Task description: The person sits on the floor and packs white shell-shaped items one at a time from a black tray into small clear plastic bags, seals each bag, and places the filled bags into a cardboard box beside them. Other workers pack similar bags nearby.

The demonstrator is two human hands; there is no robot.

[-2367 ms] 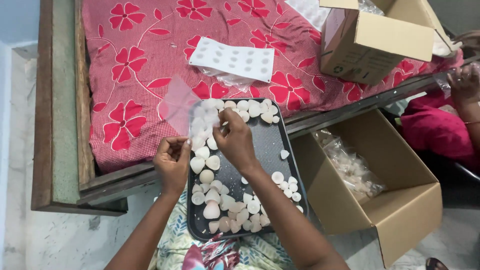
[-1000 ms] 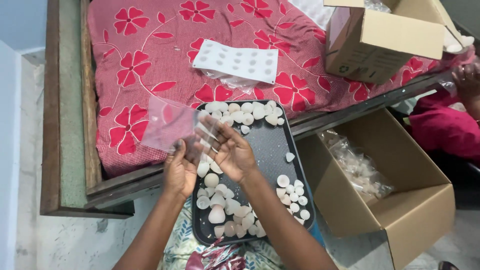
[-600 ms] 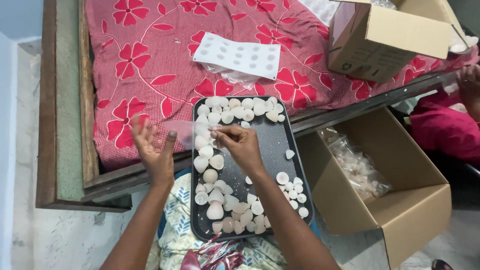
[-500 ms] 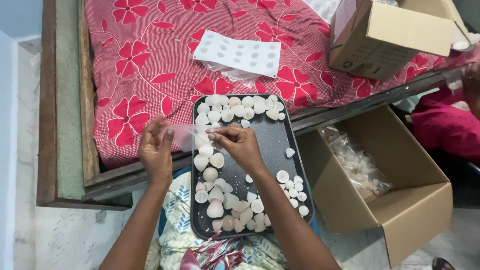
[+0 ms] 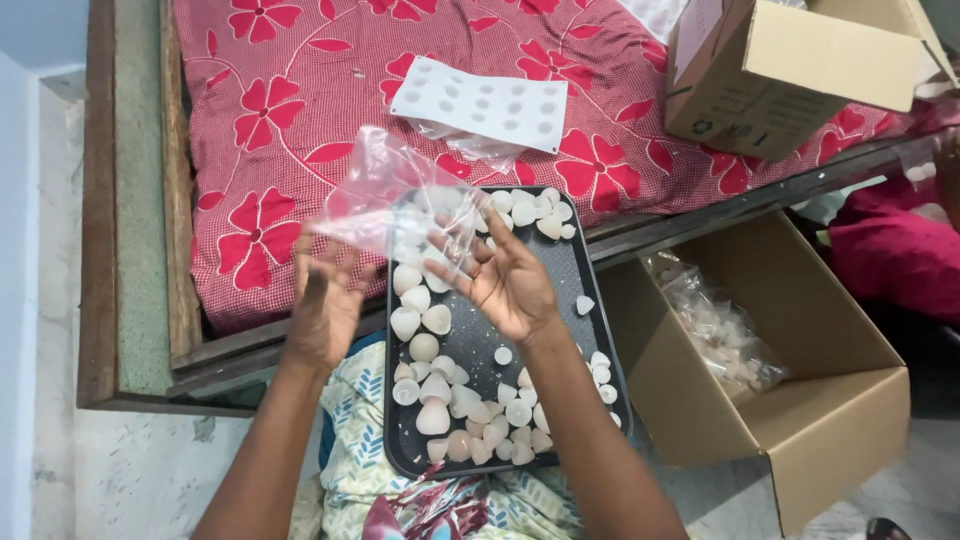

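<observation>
Both my hands are raised over the tray (image 5: pixel 590 330), a dark, matt, rectangular pan with a low rim; between them I hold a bag (image 5: pixel 400 205) of thin clear plastic, crinkled and glossy, spread out above and between my fingers. My left hand (image 5: pixel 325 300) is motion-blurred, fingers loosely curled, and touches the bag's lower left edge; how firmly it grips I cannot tell. My right hand (image 5: pixel 505 280) is open, palm up, fingers spread, fingertips against the bag's right side; the two hands are apart, with the film stretched between them.

Below and around my right hand the tray carries many small shells (image 5: pixel 470 400), cream to pale pink, rounded and cone-like, smooth; those under the bag are hazy through the film.

Beyond my hands lies a cloth (image 5: pixel 270 110), red with a fine check and large flowers; on it rests a sheet (image 5: pixel 480 100), white, flat, with rows of round dimples, partly over more clear film.

To the right of my right hand stands an open box (image 5: pixel 830 420) of brown cardboard holding filled clear bags, contents hard to make out; a second box (image 5: pixel 790 70), further off, is cut by the frame edge; below my wrists, patterned fabric (image 5: pixel 360 450) is half hidden by the tray.
</observation>
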